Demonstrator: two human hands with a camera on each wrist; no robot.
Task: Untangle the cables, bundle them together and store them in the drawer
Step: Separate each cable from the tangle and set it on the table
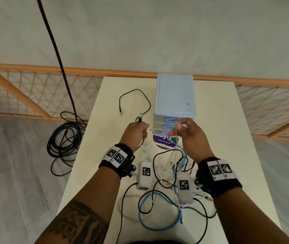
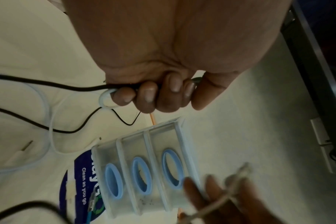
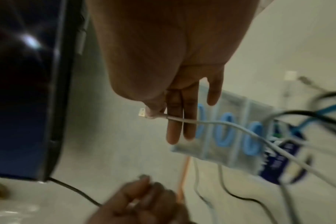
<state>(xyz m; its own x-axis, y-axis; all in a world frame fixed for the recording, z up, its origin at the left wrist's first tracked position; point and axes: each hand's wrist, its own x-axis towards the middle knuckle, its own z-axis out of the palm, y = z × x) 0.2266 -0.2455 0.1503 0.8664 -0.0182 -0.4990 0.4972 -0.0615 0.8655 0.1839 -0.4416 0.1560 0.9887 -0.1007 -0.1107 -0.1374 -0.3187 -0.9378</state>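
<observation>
A tangle of blue, black and white cables point(image 1: 164, 205) is lying on the white desk point(image 1: 228, 155) at 6 o'clock. Above it, the left hand point(image 1: 136, 132) is gripping a black cable with a green plug point(image 1: 140, 118), while the right hand point(image 1: 189, 136) is pinching a thin white cable point(image 3: 217, 123). At 12 o'clock, the pale blue three-drawer plastic box point(image 1: 174, 95) is standing with its drawers closed.
</observation>
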